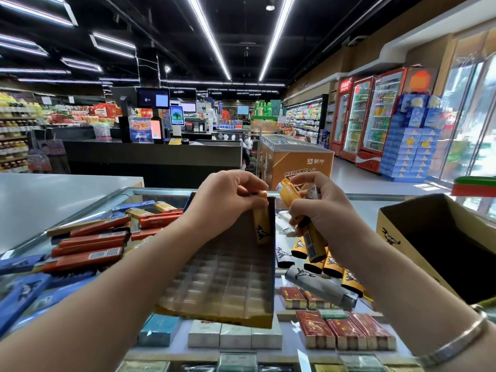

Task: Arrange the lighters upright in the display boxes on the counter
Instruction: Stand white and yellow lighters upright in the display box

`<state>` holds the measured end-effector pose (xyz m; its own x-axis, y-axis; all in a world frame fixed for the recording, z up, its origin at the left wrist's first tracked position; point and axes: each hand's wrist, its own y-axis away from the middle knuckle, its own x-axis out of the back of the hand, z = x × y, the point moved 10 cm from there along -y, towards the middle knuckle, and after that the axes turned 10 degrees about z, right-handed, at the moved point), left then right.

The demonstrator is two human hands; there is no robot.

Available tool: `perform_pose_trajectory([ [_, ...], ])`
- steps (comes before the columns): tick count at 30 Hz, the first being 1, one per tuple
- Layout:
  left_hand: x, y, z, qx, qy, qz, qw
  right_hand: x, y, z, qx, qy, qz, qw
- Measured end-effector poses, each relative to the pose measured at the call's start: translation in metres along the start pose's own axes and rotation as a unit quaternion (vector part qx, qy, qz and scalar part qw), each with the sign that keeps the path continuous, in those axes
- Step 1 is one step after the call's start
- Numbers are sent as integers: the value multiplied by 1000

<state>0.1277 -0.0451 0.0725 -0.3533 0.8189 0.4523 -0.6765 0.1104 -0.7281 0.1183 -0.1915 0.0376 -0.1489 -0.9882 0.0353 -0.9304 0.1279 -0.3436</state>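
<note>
1. We have only one view, the head camera, looking down at our two hands over a glass counter [112,200] in a shop.

2. In the middle of the frame sits a display box [228,277] with a clear tray of little square holes. Nearly all the holes we can see are bare.

3. Our left hand [228,194], at the middle of the frame, pinches the top of one yellow lighter [261,224]. The lighter stands upright at the far right corner of the box, touching its right wall.

4. Our right hand [324,210], just right of the middle, has its fingers curled round a bunch of lighters [303,218], yellow ones and a pale one. One sticks up and others point down.

5. More loose lighters [322,269] lie flat on the counter just right of the box, yellow ones and a big grey one.

6. At the right edge of the frame stands an open cardboard box [440,237]. At the left, orange and blue flat packs [88,242] lie in a pile.

7. We think the step now is setting this first lighter into its hole. Next we should push it down straight, let go, then take another from our right hand and stand it in the hole beside it.
</note>
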Motion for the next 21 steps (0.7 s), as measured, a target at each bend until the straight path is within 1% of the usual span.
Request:
perform_pose_trajectory([
  [6, 4, 7, 16, -51, -12, 18, 998, 4, -1, 0, -7, -10, 6, 1000],
  [8, 6, 9, 20, -59, -1, 25, 998, 3, -1, 1, -8, -9, 4, 1000],
  [11, 8, 12, 16, -43, 23, 39, 998, 4, -1, 2, -11, -6, 7, 1000],
  [16, 11, 15, 11, -25, 29, 74, 997, 3, 0, 2, -13, -4, 9, 1000],
  [21, 9, 15, 5, 7, 56, 77, 995, 0, 0, 2, -14, 1, 4, 1000],
])
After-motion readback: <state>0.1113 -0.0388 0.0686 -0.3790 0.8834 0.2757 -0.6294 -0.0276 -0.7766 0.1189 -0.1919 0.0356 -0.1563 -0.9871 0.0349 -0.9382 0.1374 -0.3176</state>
